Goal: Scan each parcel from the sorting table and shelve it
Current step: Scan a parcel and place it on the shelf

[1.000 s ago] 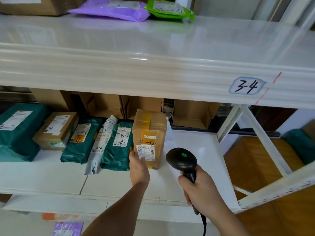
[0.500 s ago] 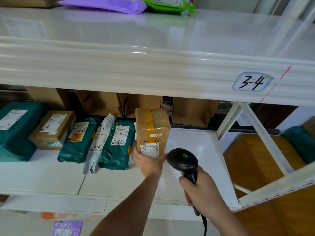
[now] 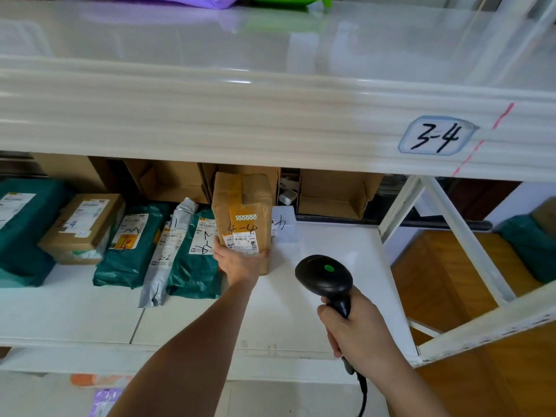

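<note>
Now | left hand (image 3: 240, 261) grips box (image 3: 242, 212) "4-4" | right hand (image 3: 356, 329) grips scanner (image 3: 325, 278) | shelf tag (image 3: 436, 136) "3-4"

A handwritten "3-4" is seen on a blue-edged tag (image 3: 437, 136) fixed to the front edge of the upper shelf (image 3: 210, 121). On the taped brown box (image 3: 242, 212) "4-4" is written in black marker above its shipping label; the printed label text is too small to be read. "2-4" is marked on the label of a green mailer (image 3: 197, 254) just left of it. "2-2" is written on the grey mailer (image 3: 167, 251). "-4" is read on a small brown box (image 3: 82, 227); a "3"-like mark is seen on another green mailer (image 3: 132, 245).
</note>
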The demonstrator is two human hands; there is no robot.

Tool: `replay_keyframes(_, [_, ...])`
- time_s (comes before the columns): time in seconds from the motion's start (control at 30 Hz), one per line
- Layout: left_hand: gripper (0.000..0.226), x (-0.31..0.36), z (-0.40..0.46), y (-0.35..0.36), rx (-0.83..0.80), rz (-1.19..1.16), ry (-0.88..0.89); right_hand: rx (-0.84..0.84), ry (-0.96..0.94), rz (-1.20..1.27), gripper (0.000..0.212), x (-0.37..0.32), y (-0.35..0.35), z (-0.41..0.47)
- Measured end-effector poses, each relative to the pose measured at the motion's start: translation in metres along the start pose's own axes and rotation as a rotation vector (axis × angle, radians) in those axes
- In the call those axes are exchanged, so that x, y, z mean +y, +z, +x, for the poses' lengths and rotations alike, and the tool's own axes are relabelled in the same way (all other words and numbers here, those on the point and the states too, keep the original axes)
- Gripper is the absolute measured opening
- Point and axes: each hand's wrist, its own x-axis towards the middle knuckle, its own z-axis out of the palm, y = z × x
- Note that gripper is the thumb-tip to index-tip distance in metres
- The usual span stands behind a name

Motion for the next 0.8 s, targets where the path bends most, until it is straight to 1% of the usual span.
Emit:
replay_keyframes(0.13, [0.15, 0.004, -0.006, -0.018, -0.07, 0.077, -0.041, -0.003, 0.004, 0.035, 0.007, -0.007, -0.004, -0.007])
replay_keyframes(0.33, [0.143, 0.025, -0.023, -0.067, -0.19, 0.297, -0.05, -0.003, -0.055, 0.021, 0.002, -0.029, -0.015, -0.028])
replay_keyframes(0.4, [0.134, 0.031, -0.023, -0.087, -0.233, 0.346, -0.086, -0.007, -0.075, 0.028, 0.003, -0.039, -0.021, -0.041])
replay_keyframes(0.47, [0.116, 0.032, -0.02, -0.107, -0.321, 0.442, -0.076, -0.003, -0.09, 0.031, 0.003, -0.048, -0.027, -0.057])
replay_keyframes(0.5, [0.108, 0.042, -0.028, -0.12, -0.367, 0.551, -0.036, 0.004, -0.096, 0.032, 0.004, -0.052, -0.029, -0.065])
replay_keyframes(0.57, [0.092, 0.06, -0.045, -0.144, -0.453, 0.765, 0.112, 0.024, -0.106, 0.031, 0.005, -0.058, -0.033, -0.083])
replay_keyframes(0.63, [0.077, 0.076, -0.062, -0.162, -0.546, 0.908, 0.238, 0.054, -0.12, 0.028, 0.005, -0.065, -0.035, -0.103])
replay_keyframes(0.73, [0.069, 0.09, -0.077, -0.177, -0.679, 0.995, 0.353, 0.121, -0.128, 0.004, 0.006, -0.073, -0.033, -0.135])
replay_keyframes(0.8, [0.076, 0.096, -0.086, -0.185, -0.73, 1.0, 0.395, 0.174, -0.128, 0.006, 0.005, -0.078, -0.029, -0.159])
